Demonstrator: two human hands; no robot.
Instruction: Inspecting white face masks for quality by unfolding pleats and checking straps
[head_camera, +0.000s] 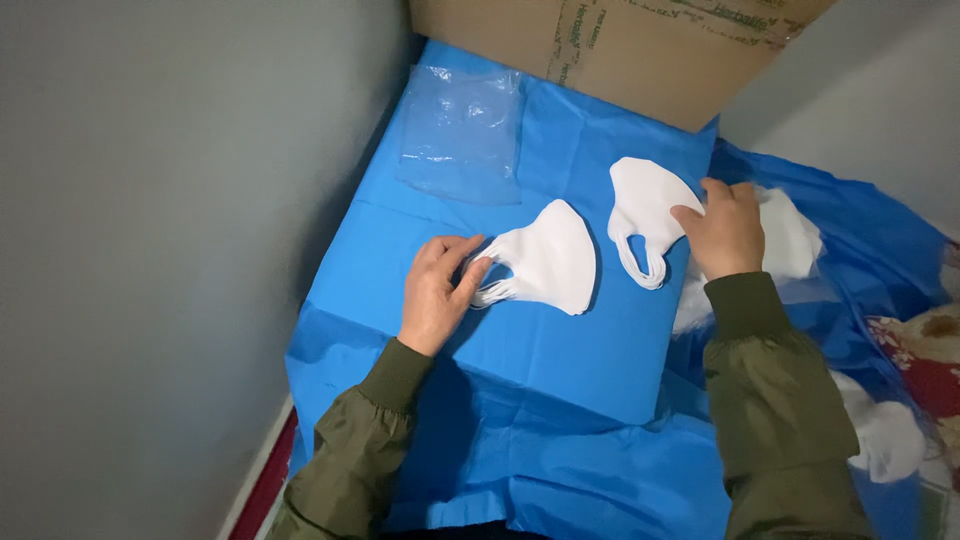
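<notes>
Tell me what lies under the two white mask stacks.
Both mask stacks rest on a blue sheet. What the sheet covers cannot be seen.

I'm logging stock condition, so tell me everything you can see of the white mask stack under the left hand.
The stack of white masks lies flat on the blue sheet, fan-shaped, of soft fabric-like material, clean, edges roughly aligned. Its thin ear loops point left, where the left hand rests its fingers on them. It sits apart from a second white stack to its right.

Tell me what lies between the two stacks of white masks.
In the head view, only bare blue sheet separates the left mask stack from the right mask stack; they lie apart.
</notes>
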